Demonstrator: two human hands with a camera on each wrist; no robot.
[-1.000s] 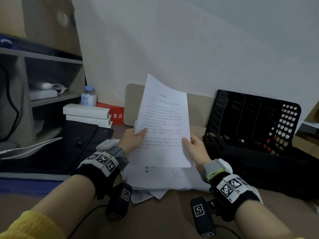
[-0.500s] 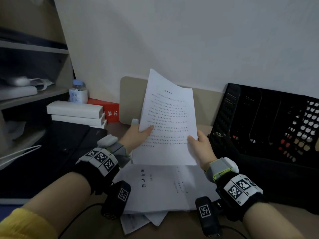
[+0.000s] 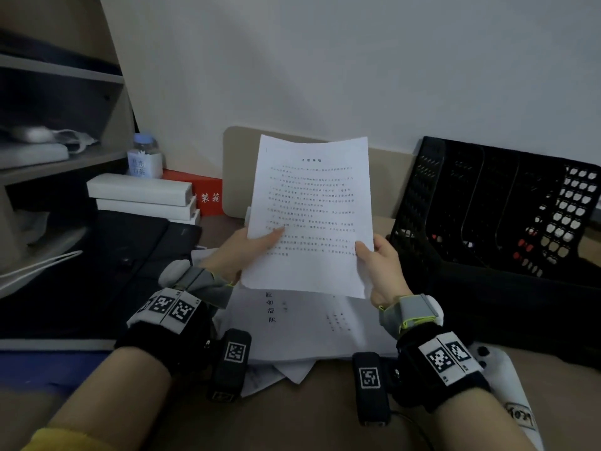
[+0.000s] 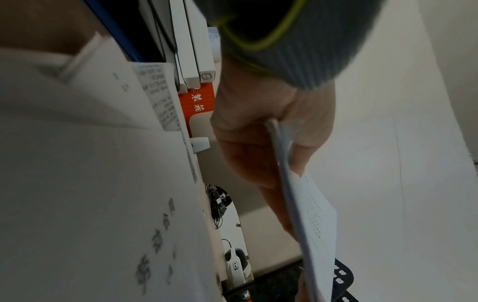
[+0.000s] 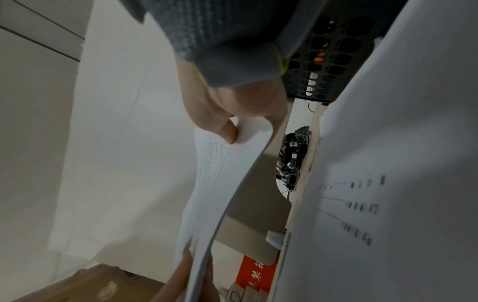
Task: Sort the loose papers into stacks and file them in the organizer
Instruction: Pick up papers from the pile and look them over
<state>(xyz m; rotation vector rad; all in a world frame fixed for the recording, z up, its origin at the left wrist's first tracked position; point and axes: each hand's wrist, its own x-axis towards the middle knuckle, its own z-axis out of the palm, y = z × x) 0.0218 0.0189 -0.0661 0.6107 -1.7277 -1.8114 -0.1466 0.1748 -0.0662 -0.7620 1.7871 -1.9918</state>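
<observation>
1. The desk (image 3: 318,415) is the largest surface, brown and bare along its near edge between the two forearms; its far edge meets a pale wall.
2. A black mesh organizer (image 3: 487,203) stands at the right, its upright slots open toward the person, with a strip of bare desk between its left wall and the held paper.
3. A dark flat case (image 3: 107,255) fills the left side of the desk, its right edge just beside the loose papers.
4. The loose papers (image 3: 312,330) lie flat in the middle of the desk, several sheets overlapping unevenly, corners sticking out at the near edge (the top one is printed with large characters down its left side).
5. Two white boxes (image 3: 140,196) are stacked at the back left, a red box (image 3: 201,193) just behind them and a small bottle (image 3: 144,159) on top.
6. The held sheet (image 3: 312,216) is upright above the loose papers, apart from them, with printed text facing the person; its top edge bows slightly.
7. The left hand (image 3: 244,252) pinches the sheet's lower left edge, thumb on the front and fingers behind.
8. The right hand (image 3: 380,268) pinches the lower right edge likewise, thumb (image 5: 227,130) pressed on the printed face.
</observation>
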